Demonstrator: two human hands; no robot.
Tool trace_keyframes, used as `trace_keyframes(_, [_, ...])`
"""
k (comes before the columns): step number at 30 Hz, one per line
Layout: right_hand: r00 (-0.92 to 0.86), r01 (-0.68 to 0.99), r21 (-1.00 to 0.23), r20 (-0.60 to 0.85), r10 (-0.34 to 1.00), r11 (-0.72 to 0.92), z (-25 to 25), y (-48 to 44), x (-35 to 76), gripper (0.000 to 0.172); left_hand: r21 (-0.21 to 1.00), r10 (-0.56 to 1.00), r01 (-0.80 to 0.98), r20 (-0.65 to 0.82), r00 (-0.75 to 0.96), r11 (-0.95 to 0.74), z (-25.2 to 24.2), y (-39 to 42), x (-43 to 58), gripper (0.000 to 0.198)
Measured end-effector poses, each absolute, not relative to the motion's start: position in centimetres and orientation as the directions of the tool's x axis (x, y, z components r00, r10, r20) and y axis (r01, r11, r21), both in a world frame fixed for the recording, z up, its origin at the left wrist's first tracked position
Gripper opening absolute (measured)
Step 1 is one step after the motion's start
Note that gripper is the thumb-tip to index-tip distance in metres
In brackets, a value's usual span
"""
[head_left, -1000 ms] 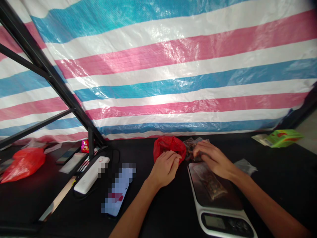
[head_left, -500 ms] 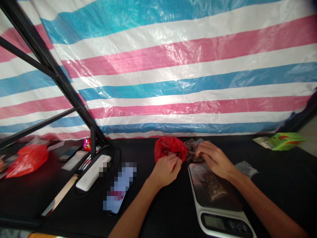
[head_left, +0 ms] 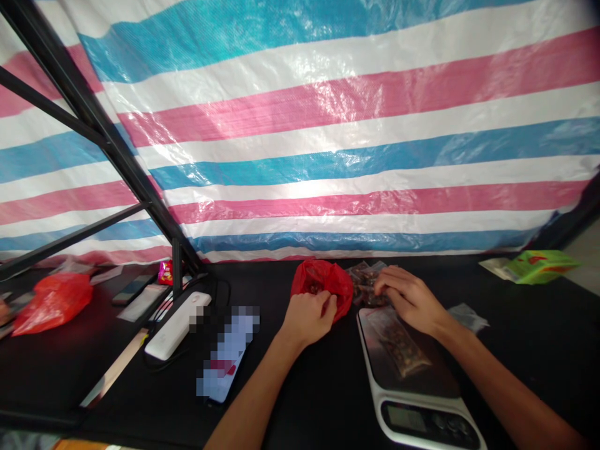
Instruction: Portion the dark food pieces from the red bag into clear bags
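My left hand (head_left: pixel 309 317) reaches over the near rim of a red plastic bag (head_left: pixel 338 281), its fingers curled down into the mouth. Small dark brown pieces show inside; what the fingertips pinch is hidden. My right hand (head_left: pixel 407 297) is closed beside several small clear bags (head_left: pixel 365 281) of brown pieces, and I cannot make out what is between its fingers. Below it, a filled clear bag (head_left: pixel 402 347) lies flat on the plate of a kitchen scale (head_left: pixel 384 400).
Left of the hands lie a phone (head_left: pixel 229 359) with a blurred screen, a white power bank (head_left: pixel 173 328) with a cable, and another red bag (head_left: pixel 56 300). An empty clear bag (head_left: pixel 469 319) and a green packet (head_left: pixel 539 267) are on the right. Striped sheeting (head_left: pixel 328 156) hangs behind.
My left hand has shifted slightly left and deeper over the red bag's mouth. My right hand has moved a little right beside the clear bags. The bag on the scale stays put.
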State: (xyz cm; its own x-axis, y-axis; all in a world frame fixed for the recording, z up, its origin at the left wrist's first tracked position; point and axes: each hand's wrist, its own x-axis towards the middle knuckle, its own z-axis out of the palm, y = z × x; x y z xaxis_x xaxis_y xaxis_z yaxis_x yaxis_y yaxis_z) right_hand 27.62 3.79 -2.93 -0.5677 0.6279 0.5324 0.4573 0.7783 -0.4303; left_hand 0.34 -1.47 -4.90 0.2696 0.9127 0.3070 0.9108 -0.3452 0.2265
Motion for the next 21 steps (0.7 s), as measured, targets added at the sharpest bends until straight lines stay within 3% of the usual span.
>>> trace_keyframes(8, [-0.575,0.437,-0.501,0.483,0.660,0.747,-3.22,3.76,27.42,0.028,0.236,0.899,0.919,0.384,0.211,-0.316,-4.98,-1.65,0.54,0.033])
trace_keyframes(21, [-0.581,0.429,-0.570,0.420,0.697,0.700,-2.93,3.73,27.40,0.026,0.294,0.817,0.845,0.517,0.253,-0.448,-5.02,-1.86,0.78,0.030])
